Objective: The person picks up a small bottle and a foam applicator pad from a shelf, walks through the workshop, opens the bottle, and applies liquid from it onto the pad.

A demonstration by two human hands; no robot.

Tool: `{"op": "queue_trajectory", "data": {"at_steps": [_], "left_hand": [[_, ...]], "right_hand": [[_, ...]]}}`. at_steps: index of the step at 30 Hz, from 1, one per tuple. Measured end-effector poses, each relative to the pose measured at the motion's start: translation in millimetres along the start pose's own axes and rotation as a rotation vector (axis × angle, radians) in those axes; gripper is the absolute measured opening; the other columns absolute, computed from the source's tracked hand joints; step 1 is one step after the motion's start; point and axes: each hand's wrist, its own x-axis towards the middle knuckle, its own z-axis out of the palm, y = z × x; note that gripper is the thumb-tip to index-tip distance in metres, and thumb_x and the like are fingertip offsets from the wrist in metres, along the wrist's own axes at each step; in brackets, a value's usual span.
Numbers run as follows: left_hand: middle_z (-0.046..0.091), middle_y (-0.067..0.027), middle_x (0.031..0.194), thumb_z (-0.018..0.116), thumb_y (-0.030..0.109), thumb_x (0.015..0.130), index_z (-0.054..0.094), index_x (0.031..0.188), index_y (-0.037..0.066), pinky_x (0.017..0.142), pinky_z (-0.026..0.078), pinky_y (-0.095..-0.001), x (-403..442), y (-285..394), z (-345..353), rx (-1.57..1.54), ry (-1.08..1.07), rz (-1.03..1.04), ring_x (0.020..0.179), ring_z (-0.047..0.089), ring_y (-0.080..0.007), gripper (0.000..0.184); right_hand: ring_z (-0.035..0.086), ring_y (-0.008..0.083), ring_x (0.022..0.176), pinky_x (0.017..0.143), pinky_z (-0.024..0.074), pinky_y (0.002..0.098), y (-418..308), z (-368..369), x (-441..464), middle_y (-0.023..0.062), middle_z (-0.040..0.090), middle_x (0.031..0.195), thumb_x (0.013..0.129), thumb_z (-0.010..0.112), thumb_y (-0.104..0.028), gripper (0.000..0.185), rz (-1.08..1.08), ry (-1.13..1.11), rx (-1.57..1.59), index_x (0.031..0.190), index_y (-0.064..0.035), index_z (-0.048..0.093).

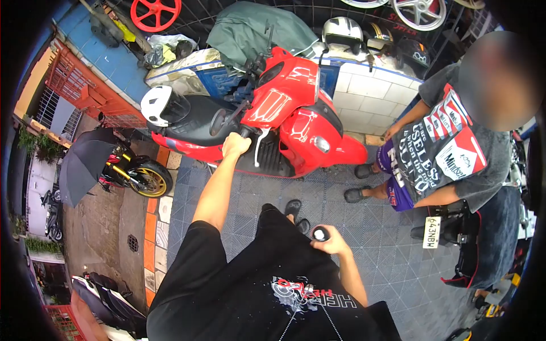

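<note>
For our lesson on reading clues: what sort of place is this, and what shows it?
Probably a motorcycle workshop or shop: a glossy red scooter stands on grey patterned flooring, a bare red spoked wheel shows behind it, and a silver striped helmet sits atop a white tiled wall.

Grey patterned floor (392,250), white-tiled wall (364,86)

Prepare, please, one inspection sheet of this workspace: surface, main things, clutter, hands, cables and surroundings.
Surface: gray patterned floor.
Main things: red scooter; round dark object with white top, exact kind unclear.
Clutter: white helmet on the scooter's seat; more helmets on the tiled ledge.
Hands: left hand grips the handlebar; right hand holds the dark object.
Cables: nothing clearly seen.
Surroundings: another person near the scooter; black umbrella by a yellow-wheeled motorcycle.
</note>
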Motion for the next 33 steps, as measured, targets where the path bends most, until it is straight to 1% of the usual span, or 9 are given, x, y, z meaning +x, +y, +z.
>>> {"op": "queue_trajectory", "data": {"at_steps": [3, 5, 9, 11, 14, 18, 23, 30, 33], "left_hand": [[0.069, -0.0232, 0.117, 0.067, 0.029, 0.075, 0.073, 0.107, -0.001, 0.097, 0.051, -0.0436, 1, 1, 3, -0.001, 0.009, 0.031, 0.115, 0.065, -0.0355, 0.044], [0.072, -0.0232, 0.109, 0.067, 0.028, 0.075, 0.073, 0.103, -0.003, 0.088, 0.055, -0.0426, -4, 3, 3, -0.005, 0.031, 0.052, 0.104, 0.071, -0.0347, 0.042], [0.074, -0.0224, 0.096, 0.066, 0.027, 0.075, 0.075, 0.096, -0.003, 0.074, 0.058, -0.0410, -22, 11, -1, -0.052, 0.000, 0.060, 0.085, 0.074, -0.0326, 0.038], [0.073, -0.0185, 0.079, 0.065, 0.025, 0.075, 0.075, 0.086, -0.003, 0.062, 0.058, -0.0388, -22, 10, 3, -0.065, 0.045, 0.103, 0.066, 0.073, -0.0286, 0.032], [0.071, -0.0151, 0.069, 0.064, 0.024, 0.075, 0.074, 0.077, -0.002, 0.061, 0.057, -0.0378, -24, 10, 2, -0.077, 0.003, 0.111, 0.061, 0.071, -0.0261, 0.027], [0.069, -0.0128, 0.064, 0.063, 0.022, 0.075, 0.072, 0.072, -0.001, 0.060, 0.056, -0.0369, -28, 9, 2, -0.074, 0.027, 0.103, 0.058, 0.070, -0.0245, 0.025], [0.070, -0.0138, 0.066, 0.064, 0.022, 0.074, 0.073, 0.073, -0.001, 0.062, 0.056, -0.0371, -32, 9, 2, -0.071, 0.042, 0.094, 0.061, 0.071, -0.0254, 0.024], [0.071, -0.0157, 0.068, 0.064, 0.022, 0.073, 0.074, 0.076, -0.001, 0.066, 0.056, -0.0388, -36, 6, 3, -0.049, 0.053, 0.090, 0.064, 0.072, -0.0273, 0.024], [0.071, -0.0153, 0.067, 0.064, 0.021, 0.074, 0.074, 0.075, -0.001, 0.065, 0.056, -0.0385, -36, 5, 4, -0.053, 0.068, 0.119, 0.063, 0.072, -0.0268, 0.025]], "right_hand": [[0.063, 0.0139, 0.074, 0.071, 0.0509, 0.0314, -5, 16, 7, 0.0041, 0.067, 0.080, 0.071, 0.075, -0.011, 0.031, -0.024, -0.227, -0.061, 0.100, -0.0040, 0.069], [0.068, 0.0183, 0.081, 0.076, 0.0524, 0.0324, -24, 16, 8, 0.0087, 0.070, 0.084, 0.072, 0.077, -0.014, 0.032, 0.021, -0.262, -0.095, 0.102, -0.0052, 0.069], [0.068, 0.0166, 0.081, 0.077, 0.0531, 0.0325, -22, 17, 12, 0.0058, 0.073, 0.089, 0.073, 0.078, -0.014, 0.033, -0.039, -0.245, -0.171, 0.104, -0.0075, 0.071], [0.068, 0.0195, 0.084, 0.079, 0.0534, 0.0345, -19, 18, 15, 0.0061, 0.073, 0.092, 0.072, 0.080, -0.017, 0.035, 0.008, -0.315, -0.241, 0.105, -0.0074, 0.071], [0.068, 0.0208, 0.087, 0.080, 0.0530, 0.0353, -15, 16, 26, 0.0062, 0.073, 0.092, 0.072, 0.081, -0.020, 0.037, 0.051, -0.397, -0.302, 0.105, -0.0072, 0.070], [0.068, 0.0209, 0.088, 0.080, 0.0524, 0.0355, -13, 20, 37, 0.0069, 0.073, 0.091, 0.071, 0.081, -0.021, 0.038, 0.041, -0.430, -0.362, 0.104, -0.0063, 0.069], [0.067, 0.0195, 0.084, 0.076, 0.0530, 0.0343, -32, 10, 40, 0.0077, 0.072, 0.089, 0.068, 0.081, -0.021, 0.040, 0.249, -0.528, -0.454, 0.103, -0.0049, 0.069], [0.067, 0.0196, 0.083, 0.075, 0.0533, 0.0347, -33, -8, 19, 0.0076, 0.073, 0.089, 0.068, 0.080, -0.021, 0.043, 0.302, -0.552, -0.445, 0.106, -0.0051, 0.069], [0.069, 0.0233, 0.083, 0.074, 0.0534, 0.0369, -11, -4, 16, 0.0093, 0.073, 0.089, 0.067, 0.080, -0.022, 0.044, 0.156, -0.534, -0.461, 0.107, -0.0056, 0.068]]}}
